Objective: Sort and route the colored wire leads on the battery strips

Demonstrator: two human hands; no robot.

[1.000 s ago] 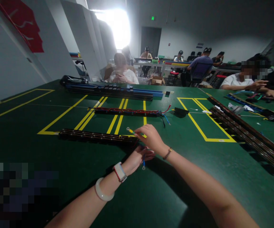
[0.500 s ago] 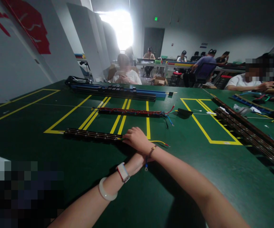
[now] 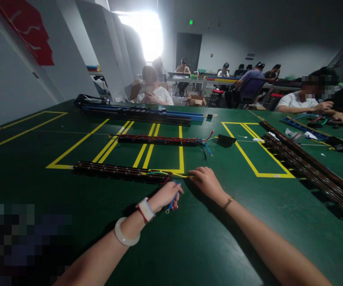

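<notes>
A long dark strip with metal rails point(image 3: 108, 169) lies in front of me, with several wires coming from its right end. My left hand point(image 3: 164, 194) is closed by that end, around a blue wire point(image 3: 171, 202) whose ring terminal hangs below the fingers. My right hand point(image 3: 209, 183) pinches the far end of a yellow-green wire point(image 3: 176, 174), which stretches right from the strip. A short red wire point(image 3: 164, 180) shows above my left hand. Behind lies a second strip with red and blue wires point(image 3: 159, 140), touched by neither hand.
Blue and black rails point(image 3: 141, 114) lie along the far edge of the green table point(image 3: 219, 238). More long strips point(image 3: 311, 178) occupy the right side. A black piece point(image 3: 226, 140) sits beyond my right hand. People sit across the table and at the right.
My right hand has moved right from the strip's end, drawing out the yellow-green wire. My left hand, earlier under the right wrist, now shows with the blue wire. The view has shifted slightly.
</notes>
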